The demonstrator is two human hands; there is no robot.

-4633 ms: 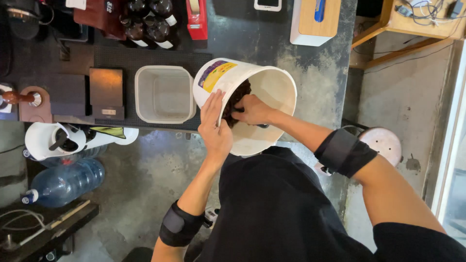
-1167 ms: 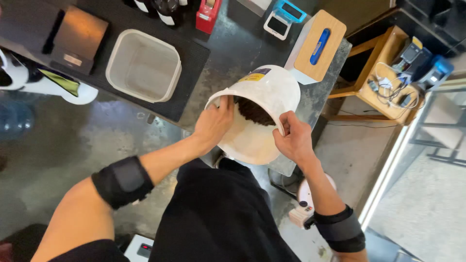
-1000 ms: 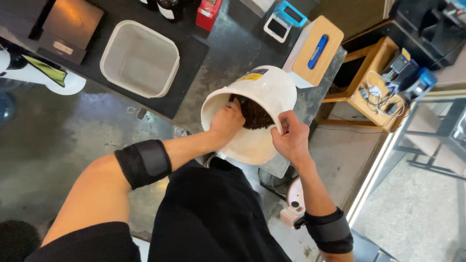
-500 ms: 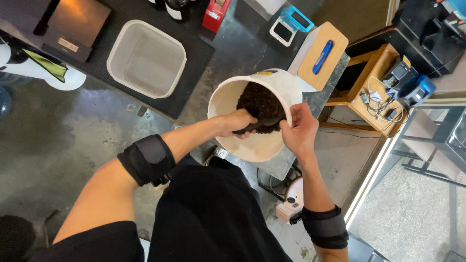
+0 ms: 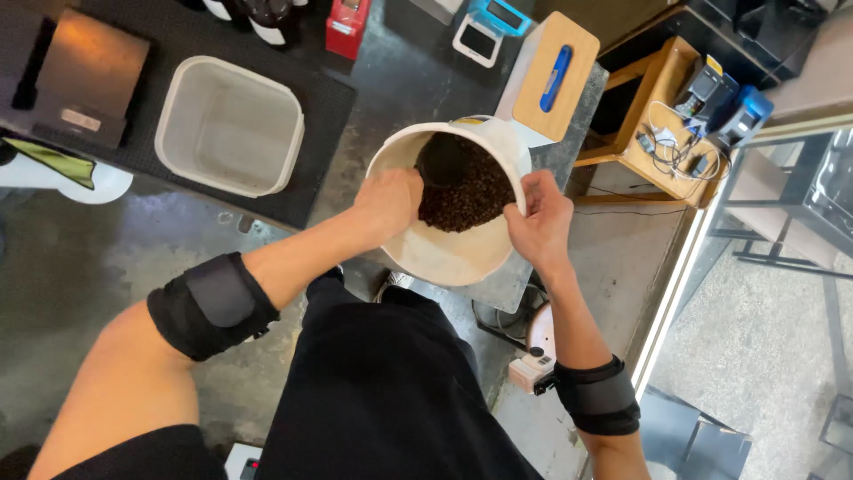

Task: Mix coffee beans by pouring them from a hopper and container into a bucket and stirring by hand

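Bare forearms, black band (image 5: 213, 304) at left elbow, another (image 5: 599, 397) at right wrist, black apron, dark sleeve.

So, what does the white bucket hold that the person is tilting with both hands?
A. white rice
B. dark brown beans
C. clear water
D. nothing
B: the white bucket holds a heap of dark brown beans, with the left hand inside and the right hand on its rim.

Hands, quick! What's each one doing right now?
Left hand: closed on a dark scoop in the coffee beans.
Right hand: gripping the white bucket rim.
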